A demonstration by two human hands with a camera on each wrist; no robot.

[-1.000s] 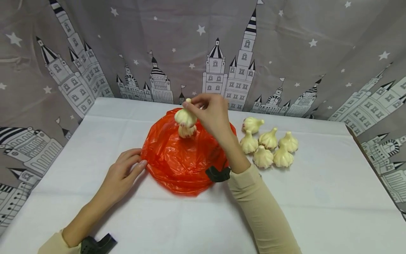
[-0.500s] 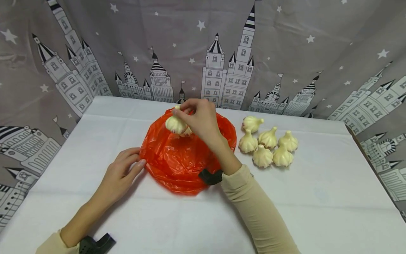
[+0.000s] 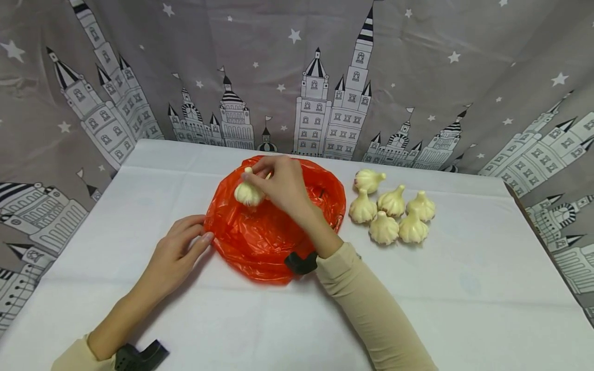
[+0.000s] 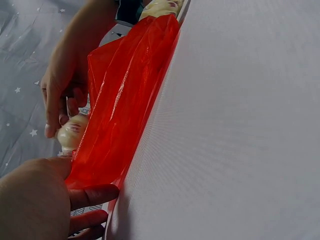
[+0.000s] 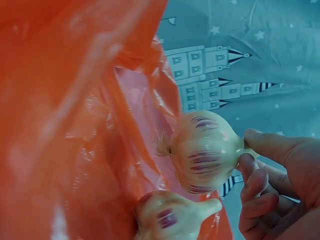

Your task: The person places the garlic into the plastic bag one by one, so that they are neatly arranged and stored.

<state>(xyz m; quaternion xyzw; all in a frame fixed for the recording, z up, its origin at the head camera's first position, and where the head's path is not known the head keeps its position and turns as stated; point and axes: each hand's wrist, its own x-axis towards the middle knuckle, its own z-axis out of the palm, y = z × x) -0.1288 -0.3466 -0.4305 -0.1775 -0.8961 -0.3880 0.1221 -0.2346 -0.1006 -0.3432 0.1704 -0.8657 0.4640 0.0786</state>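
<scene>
Shifted left and lower, cream round garlic bulb (image 3: 248, 195) hangs stem-pinched in right hand (image 3: 284, 186) over red plastic bag (image 3: 274, 239) near far edge of white worktop (image 3: 464, 268), loosely extended fingers of left hand (image 3: 178, 255) likely steadying the bag.

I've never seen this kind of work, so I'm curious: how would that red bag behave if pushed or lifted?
The red bag is probably floppy, since its thin-looking film is creased. Its glossy highlights suggest it may feel slippery. The garlic bulb inside might roll as the bag shifts, given its rounded body.
</scene>
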